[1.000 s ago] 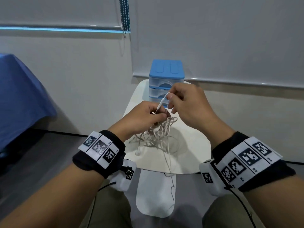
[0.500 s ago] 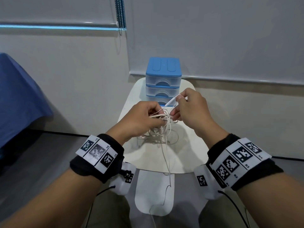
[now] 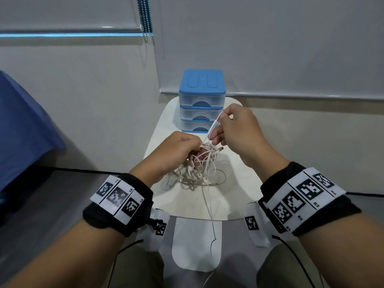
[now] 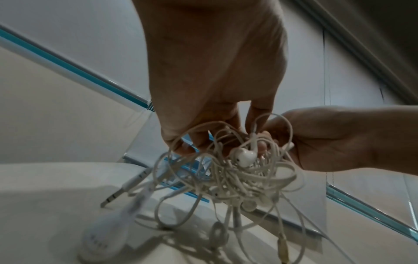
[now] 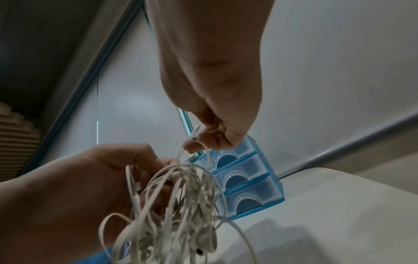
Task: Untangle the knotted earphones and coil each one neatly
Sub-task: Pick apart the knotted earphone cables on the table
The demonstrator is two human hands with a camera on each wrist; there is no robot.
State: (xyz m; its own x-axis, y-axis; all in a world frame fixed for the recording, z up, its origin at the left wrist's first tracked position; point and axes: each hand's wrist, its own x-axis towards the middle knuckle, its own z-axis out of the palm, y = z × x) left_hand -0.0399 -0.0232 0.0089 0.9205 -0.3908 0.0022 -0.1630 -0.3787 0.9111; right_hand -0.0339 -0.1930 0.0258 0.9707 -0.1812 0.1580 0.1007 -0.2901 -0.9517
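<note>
White cord everywhere: from the head view, the tangled earphones [image 3: 199,163] hang in a bunch from my left hand [image 3: 176,150], held just above the pale table [image 3: 239,183], with loose loops resting on the surface below. My left fingers are curled round the top of the knot. My right hand [image 3: 234,129], a little farther and to the right, pinches a slim white inline remote [image 3: 215,125] between thumb and fingertip, its cord running down into the bunch. One long strand [image 3: 211,215] trails off the near table edge. A blue drawer box [image 3: 201,100] stands at the far end of the table, behind both hands.

Left wrist view: my left hand [image 4: 214,80] grips the mass from above, fingers threaded through loops. A white earbud [image 4: 245,157] sits at the top of the snarl. A jack plug [image 4: 126,189] juts out lower left; a blurred white piece [image 4: 106,234] hangs nearest the lens. My right hand [image 4: 339,139] is just right of the tangle.

Right wrist view: my right hand [image 5: 214,89] clamps the remote [image 5: 195,133] in a fingertip pinch; the left hand [image 5: 79,187] holds the tangle [image 5: 172,205] below it, drawers [image 5: 246,180] beyond.
</note>
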